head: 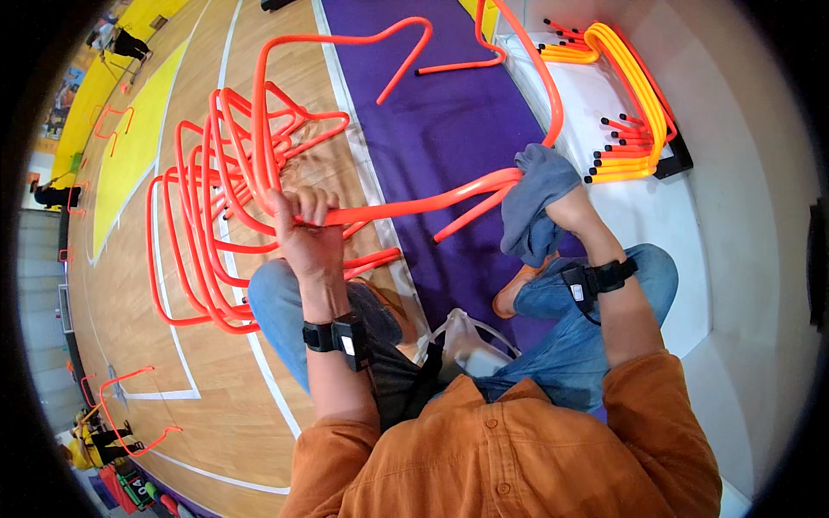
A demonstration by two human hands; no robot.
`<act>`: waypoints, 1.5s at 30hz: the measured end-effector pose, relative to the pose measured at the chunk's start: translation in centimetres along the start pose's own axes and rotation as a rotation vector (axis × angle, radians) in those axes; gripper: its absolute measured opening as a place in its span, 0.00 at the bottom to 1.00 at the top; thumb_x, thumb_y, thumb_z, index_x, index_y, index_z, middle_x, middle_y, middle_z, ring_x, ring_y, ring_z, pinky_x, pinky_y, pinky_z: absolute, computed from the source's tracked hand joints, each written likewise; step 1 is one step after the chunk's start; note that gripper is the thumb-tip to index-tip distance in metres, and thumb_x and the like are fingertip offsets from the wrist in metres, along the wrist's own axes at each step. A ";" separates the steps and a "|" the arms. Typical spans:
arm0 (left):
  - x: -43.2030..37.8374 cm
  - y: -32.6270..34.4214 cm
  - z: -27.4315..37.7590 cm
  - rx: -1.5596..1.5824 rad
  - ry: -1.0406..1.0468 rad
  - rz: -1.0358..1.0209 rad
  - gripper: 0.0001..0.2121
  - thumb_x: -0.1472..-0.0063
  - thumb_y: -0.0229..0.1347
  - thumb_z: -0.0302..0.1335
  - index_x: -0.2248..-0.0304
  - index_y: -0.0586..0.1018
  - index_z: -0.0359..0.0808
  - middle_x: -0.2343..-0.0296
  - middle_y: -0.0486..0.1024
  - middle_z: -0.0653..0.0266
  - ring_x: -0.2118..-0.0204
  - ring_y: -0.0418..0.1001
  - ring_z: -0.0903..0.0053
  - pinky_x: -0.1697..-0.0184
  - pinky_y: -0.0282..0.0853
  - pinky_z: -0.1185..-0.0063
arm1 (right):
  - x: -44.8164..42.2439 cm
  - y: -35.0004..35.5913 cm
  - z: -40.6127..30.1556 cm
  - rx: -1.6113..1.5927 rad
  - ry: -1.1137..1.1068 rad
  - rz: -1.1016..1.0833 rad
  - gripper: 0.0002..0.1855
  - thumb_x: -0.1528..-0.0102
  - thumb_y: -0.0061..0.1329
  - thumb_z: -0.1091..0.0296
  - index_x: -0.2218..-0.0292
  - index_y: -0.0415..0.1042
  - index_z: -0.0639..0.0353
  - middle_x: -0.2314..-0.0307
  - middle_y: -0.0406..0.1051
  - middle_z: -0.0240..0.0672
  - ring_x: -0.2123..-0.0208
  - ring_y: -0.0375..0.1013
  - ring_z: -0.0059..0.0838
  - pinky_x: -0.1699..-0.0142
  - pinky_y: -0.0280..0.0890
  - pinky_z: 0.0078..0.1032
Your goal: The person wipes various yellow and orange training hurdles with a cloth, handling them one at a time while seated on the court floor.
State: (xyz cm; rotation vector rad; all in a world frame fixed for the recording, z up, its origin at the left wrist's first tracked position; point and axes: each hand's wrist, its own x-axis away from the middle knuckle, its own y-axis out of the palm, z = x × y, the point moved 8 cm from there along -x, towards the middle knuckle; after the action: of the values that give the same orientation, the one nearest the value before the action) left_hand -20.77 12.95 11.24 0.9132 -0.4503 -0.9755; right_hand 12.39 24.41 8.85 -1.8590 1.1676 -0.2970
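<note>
My left hand [307, 226] is closed around a red-orange tubular hurdle [408, 206] near its left bend. The tube runs across in front of my knees, its side parts and black-capped ends reaching away from me. My right hand [565, 210] grips a grey-blue cloth [541, 188], which is wrapped about the tube at its right bend. Folds of the cloth hide most of the right fingers. Beside my left knee, several more red-orange hurdles [210, 213] stand nested on the wood-look floor, partly behind the left hand. A shorter tube end points towards my right foot.
To my right, yellow and orange hurdles [631, 103] lie stacked on a white ledge [673, 220] along the wall. A purple floor strip [447, 136] runs beneath the held hurdle. Something white, perhaps a stool [469, 340], is between my legs. Several people and hurdles [120, 414] are far left.
</note>
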 end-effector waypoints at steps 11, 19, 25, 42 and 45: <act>0.3 -1.7 6.3 0.167 0.148 -0.024 0.22 0.36 0.48 0.42 0.84 0.59 0.43 0.88 0.50 0.77 0.85 0.48 0.86 0.81 0.48 0.86 | 2.5 6.2 -0.4 -0.564 0.214 -0.522 0.09 0.50 0.51 0.73 0.64 0.70 0.60 0.69 0.72 0.32 0.67 0.69 0.22 0.62 0.66 0.24; 0.2 -1.6 6.8 0.462 0.031 -0.066 0.19 0.36 0.49 0.37 0.82 0.60 0.41 0.88 0.51 0.77 0.85 0.51 0.86 0.81 0.50 0.86 | 2.7 9.9 -2.0 -0.662 0.179 -0.262 0.06 0.53 0.53 0.69 0.74 0.71 0.61 0.81 0.69 0.32 0.75 0.68 0.25 0.65 0.64 0.26; 0.4 -1.6 7.1 0.515 -0.047 -0.078 0.20 0.35 0.47 0.38 0.83 0.60 0.41 0.88 0.51 0.76 0.87 0.49 0.88 0.83 0.49 0.86 | 2.8 10.0 -2.9 -0.566 0.177 -0.311 0.06 0.52 0.54 0.69 0.74 0.71 0.59 0.77 0.72 0.31 0.72 0.70 0.24 0.61 0.66 0.25; 1.3 0.5 3.5 -0.181 -0.057 -0.044 0.20 0.32 0.40 0.40 0.82 0.58 0.43 0.89 0.50 0.75 0.88 0.45 0.88 0.85 0.44 0.85 | 2.0 4.4 -5.1 -0.121 0.053 -0.253 0.10 0.57 0.54 0.65 0.71 0.73 0.57 0.75 0.74 0.41 0.72 0.74 0.42 0.68 0.67 0.32; 1.8 1.0 2.6 -0.222 -0.073 -0.061 0.20 0.32 0.40 0.41 0.81 0.58 0.43 0.88 0.50 0.74 0.88 0.46 0.87 0.86 0.44 0.85 | 3.3 5.8 -5.3 0.032 -0.064 -0.262 0.10 0.58 0.52 0.65 0.70 0.72 0.55 0.76 0.72 0.44 0.72 0.72 0.49 0.69 0.67 0.38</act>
State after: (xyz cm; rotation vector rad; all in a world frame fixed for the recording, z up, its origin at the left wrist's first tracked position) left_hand -21.15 10.50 13.42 0.6964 -0.3692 -1.0939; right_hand 7.46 17.85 6.49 -1.9792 0.8711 -0.3966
